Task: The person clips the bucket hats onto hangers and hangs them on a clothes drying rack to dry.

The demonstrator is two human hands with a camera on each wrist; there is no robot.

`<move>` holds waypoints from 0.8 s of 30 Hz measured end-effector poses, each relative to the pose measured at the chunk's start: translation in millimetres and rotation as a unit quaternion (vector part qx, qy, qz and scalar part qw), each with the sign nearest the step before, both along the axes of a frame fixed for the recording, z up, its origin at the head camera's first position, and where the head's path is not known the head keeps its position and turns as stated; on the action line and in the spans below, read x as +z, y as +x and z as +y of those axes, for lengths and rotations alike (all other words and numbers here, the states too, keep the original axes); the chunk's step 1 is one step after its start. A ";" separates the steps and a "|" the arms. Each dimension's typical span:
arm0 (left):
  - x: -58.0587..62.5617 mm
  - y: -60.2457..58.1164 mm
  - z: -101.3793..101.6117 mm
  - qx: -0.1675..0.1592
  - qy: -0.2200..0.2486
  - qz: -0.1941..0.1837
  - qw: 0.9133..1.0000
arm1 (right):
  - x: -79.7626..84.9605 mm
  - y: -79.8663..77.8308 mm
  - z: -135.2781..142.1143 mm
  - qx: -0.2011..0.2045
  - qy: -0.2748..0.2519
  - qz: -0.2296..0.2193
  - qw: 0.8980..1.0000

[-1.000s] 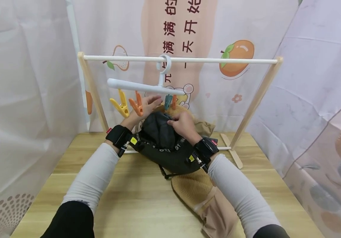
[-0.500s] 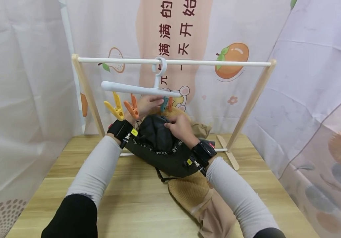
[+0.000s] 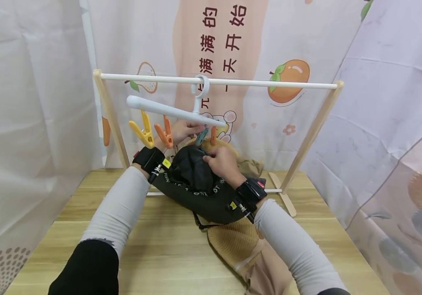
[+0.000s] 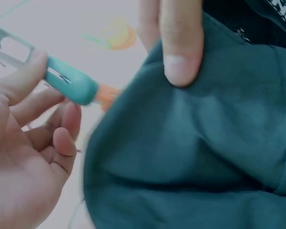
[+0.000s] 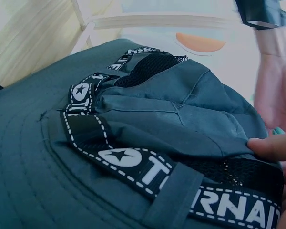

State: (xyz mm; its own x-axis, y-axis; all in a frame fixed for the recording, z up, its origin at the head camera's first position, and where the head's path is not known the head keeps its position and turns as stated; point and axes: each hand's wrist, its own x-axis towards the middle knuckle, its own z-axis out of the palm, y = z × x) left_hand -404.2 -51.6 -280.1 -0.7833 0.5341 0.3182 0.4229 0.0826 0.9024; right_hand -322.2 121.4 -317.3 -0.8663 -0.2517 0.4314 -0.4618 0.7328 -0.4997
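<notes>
My left hand (image 3: 185,130) pinches a teal clothespin (image 3: 201,137) hanging under the right part of a pale blue hanger (image 3: 164,110). Thumb and fingertips meet around the clothespin's upper end (image 4: 69,78) in the left wrist view, its nose pointing toward the fabric. Lower down, my right hand (image 3: 224,162) pinches the crown edge of a dark green sun hat (image 3: 192,166), thumb on the inside. The hat's interior faces up, showing mesh and a black band with white lettering (image 5: 219,205). Its wide brim (image 5: 24,157) spreads toward me.
Yellow (image 3: 143,129), orange (image 3: 165,133) and another orange clothespin (image 3: 213,135) hang from the hanger too. The hanger hooks over the white rail (image 3: 262,83) of a wooden rack (image 3: 308,139). Beneath the green hat lies tan ribbed headwear (image 3: 233,237) on the wooden table (image 3: 159,254).
My left hand has moved right to the teal clothespin and taken hold of it. The clothespin now slants, and the hanger's right end dips lower. The right hand keeps its grip on the hat.
</notes>
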 end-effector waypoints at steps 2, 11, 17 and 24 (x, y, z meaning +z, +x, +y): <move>4.7 1.4 0.5 -0.013 -0.005 0.010 1.000 | -1.0 -0.2 -1.5 0.002 0.008 0.012 1.000; 4.1 11.7 12.3 0.038 0.048 -0.013 0.998 | -5.2 -1.5 -9.8 0.020 -0.002 0.025 0.999; 1.4 14.8 11.5 0.047 0.075 -0.011 0.996 | -0.9 -5.8 -14.3 0.030 -0.004 0.015 0.999; 8.3 13.2 8.2 0.067 0.047 0.004 0.997 | 7.3 -11.8 -18.5 0.031 -0.028 0.005 0.999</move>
